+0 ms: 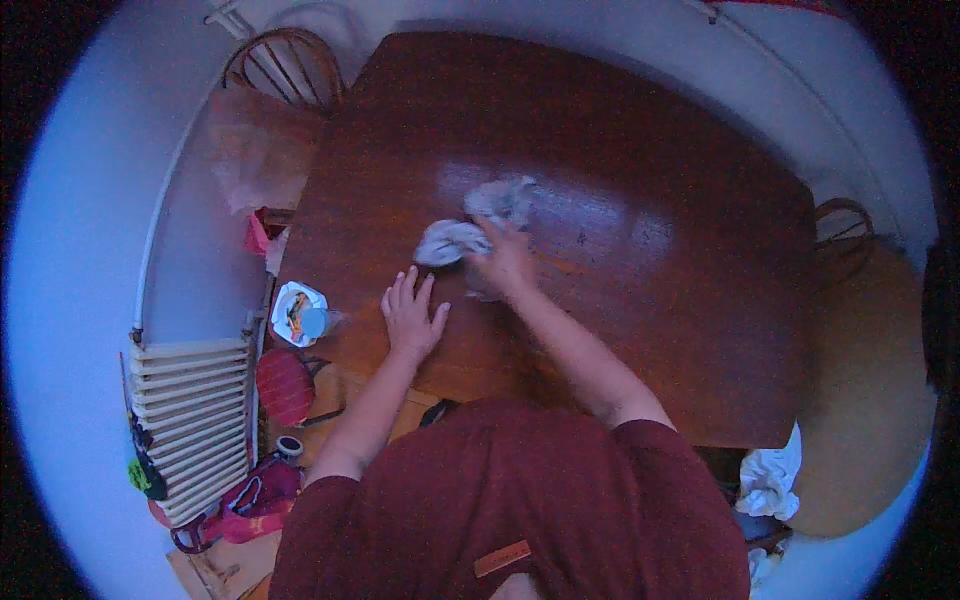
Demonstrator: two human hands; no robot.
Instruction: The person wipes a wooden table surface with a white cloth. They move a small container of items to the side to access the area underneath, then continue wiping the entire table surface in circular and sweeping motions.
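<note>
A light grey cloth lies bunched on the dark brown wooden table, with a second lobe of it spreading toward the far side. My right hand presses down on the cloth, its fingers closed over the near part and slightly blurred. My left hand rests flat near the table's front left, fingers spread, holding nothing. It is a short way from the cloth and does not touch it. Light from a window shines on the tabletop beyond my right hand.
A white dish with small items stands at the table's left edge. Left of the table are a radiator, a red round seat and a wooden chair. A tan round surface and a white bag are on the right.
</note>
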